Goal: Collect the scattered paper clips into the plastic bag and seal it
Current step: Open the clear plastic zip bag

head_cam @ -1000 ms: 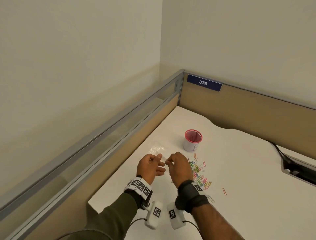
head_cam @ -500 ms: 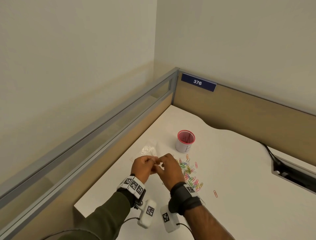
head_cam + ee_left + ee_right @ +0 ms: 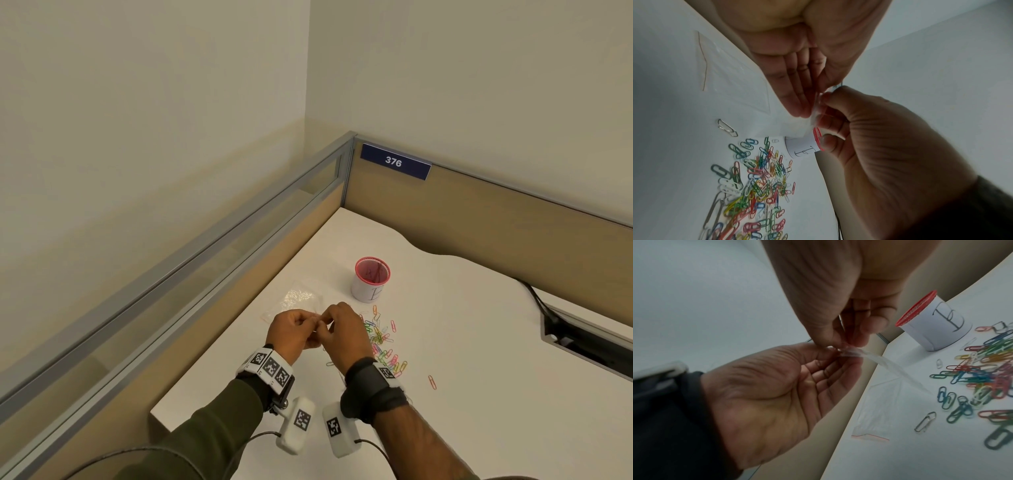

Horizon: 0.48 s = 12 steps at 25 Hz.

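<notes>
A second ago the hands were apart; now the left hand (image 3: 294, 330) and right hand (image 3: 342, 329) have met, and their fingers (image 3: 851, 337) are narrowed to a pinch on the top edge of the plastic bag (image 3: 869, 356). The bag trails from the fingers down to the table (image 3: 479, 342). The paper clips (image 3: 380, 339) lie as before, heaped on the table just right of the fingers.

The head view barely shows the held bag; the right wrist view shows its clear film plainly, and a lone silver clip (image 3: 925, 421) below the fingers. A second clear bag (image 3: 301, 298) lies flat just beyond the fingers to their left, and a red-rimmed cup (image 3: 371, 286) stands beyond them to the right.

Plain walls (image 3: 137, 102) and a low partition (image 3: 496, 233) with a plate (image 3: 394, 161) reading 376 border the white table.
</notes>
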Each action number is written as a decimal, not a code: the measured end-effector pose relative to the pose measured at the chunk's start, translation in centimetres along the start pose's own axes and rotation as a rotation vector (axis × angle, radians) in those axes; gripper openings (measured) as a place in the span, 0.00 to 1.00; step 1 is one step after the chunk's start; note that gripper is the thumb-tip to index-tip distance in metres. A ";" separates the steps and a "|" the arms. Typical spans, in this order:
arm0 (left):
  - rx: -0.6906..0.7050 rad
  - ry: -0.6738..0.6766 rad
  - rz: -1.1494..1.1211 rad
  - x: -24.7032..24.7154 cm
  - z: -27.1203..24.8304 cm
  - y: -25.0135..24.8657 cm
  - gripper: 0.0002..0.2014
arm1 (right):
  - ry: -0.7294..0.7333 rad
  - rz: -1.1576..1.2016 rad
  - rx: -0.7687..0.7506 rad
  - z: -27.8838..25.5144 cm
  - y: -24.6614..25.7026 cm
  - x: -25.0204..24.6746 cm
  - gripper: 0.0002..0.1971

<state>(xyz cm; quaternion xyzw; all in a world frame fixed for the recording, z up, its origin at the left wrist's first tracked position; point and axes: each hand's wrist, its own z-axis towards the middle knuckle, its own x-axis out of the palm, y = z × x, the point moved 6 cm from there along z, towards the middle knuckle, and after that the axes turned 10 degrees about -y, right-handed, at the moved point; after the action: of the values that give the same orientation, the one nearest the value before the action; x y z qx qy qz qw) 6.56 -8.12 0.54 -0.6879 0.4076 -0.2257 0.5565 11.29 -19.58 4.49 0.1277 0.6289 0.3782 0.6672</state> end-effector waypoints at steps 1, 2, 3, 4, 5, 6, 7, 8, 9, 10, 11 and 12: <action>-0.008 -0.003 -0.010 -0.1 0.0 -0.1 0.06 | -0.011 0.012 0.004 0.0 0.1 -0.2 0.05; -0.014 0.002 -0.023 -0.2 0.0 -0.2 0.06 | -0.021 0.031 0.004 0.1 0.1 -0.4 0.05; -0.015 0.015 -0.035 -0.3 0.1 -0.3 0.06 | -0.025 0.057 0.001 0.2 0.1 -0.5 0.04; -0.012 0.030 -0.047 -0.4 0.1 -0.4 0.06 | -0.023 0.085 -0.003 0.2 0.2 -0.6 0.04; -0.007 0.048 -0.055 -0.5 0.2 -0.5 0.05 | -0.016 0.107 -0.006 0.3 0.2 -0.7 0.04; 0.000 0.063 -0.054 -0.6 0.4 -0.6 0.05 | -0.006 0.119 -0.006 0.4 0.1 -0.6 0.05; 0.009 0.074 -0.044 -0.7 0.6 -0.8 0.06 | 0.002 0.126 0.002 0.5 0.1 -0.7 0.06; 0.017 0.079 -0.032 -0.8 0.8 -0.9 0.06 | 0.005 0.129 0.014 0.6 0.0 -0.7 0.06; 0.025 0.084 -0.023 -0.8 0.9 -1.0 0.07 | 0.004 0.127 0.021 0.7 -0.1 -0.7 0.06; 0.035 0.092 -0.016 -0.7 1.0 -1.1 0.06 | -0.002 0.122 0.025 0.9 -0.1 -0.7 0.06; 0.044 0.106 -0.012 -0.6 1.1 -1.3 0.06 | -0.010 0.121 0.033 1.1 -0.2 -0.8 0.05; 0.053 0.123 -0.008 -0.5 1.2 -1.5 0.06 | -0.016 0.124 0.049 1.2 -0.2 -1.0 0.04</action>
<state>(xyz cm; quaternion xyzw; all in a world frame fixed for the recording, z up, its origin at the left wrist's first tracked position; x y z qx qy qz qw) 7.72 -6.94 1.68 -0.6594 0.4323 -0.2805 0.5474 12.59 -20.02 5.28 0.1857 0.6236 0.4024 0.6440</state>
